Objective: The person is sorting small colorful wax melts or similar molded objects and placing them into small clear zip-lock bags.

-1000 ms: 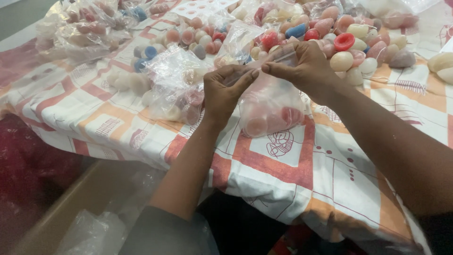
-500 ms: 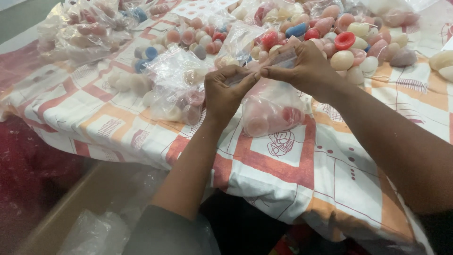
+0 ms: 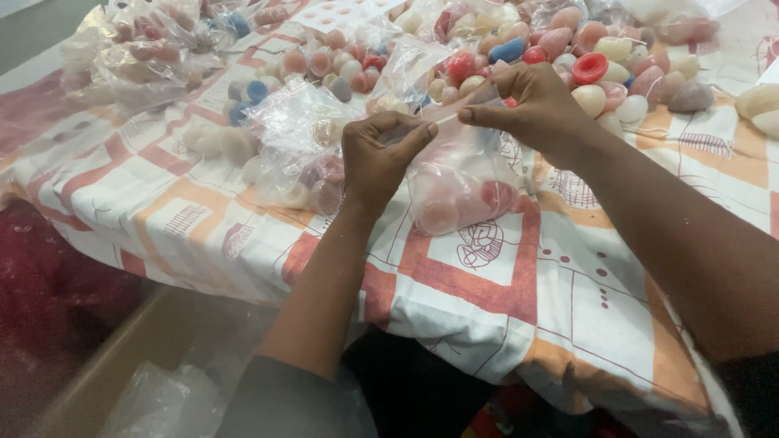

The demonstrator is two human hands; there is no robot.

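— What have those two hands got hold of?

— A clear plastic bag (image 3: 462,182) with a few rounded pink and red pieces sitting in the bottom. It rests on the patterned cloth (image 3: 519,276) over the bench, near the middle, just this side of the loose heap.

— How is each grip set?

— The left hand (image 3: 377,158) is pinched narrow on the left end of the bag's mouth, thumb and forefinger tight together. The right hand (image 3: 540,105) is closed on the right end, holding the top edge stretched between them.

— And around it?

— Just to the left lies another filled bag (image 3: 296,150), crumpled, touching the left hand. Farther off, a spread of small rounded pieces (image 3: 600,69) in cream, pink, red and blue. At the far left, more packed bags (image 3: 142,57).
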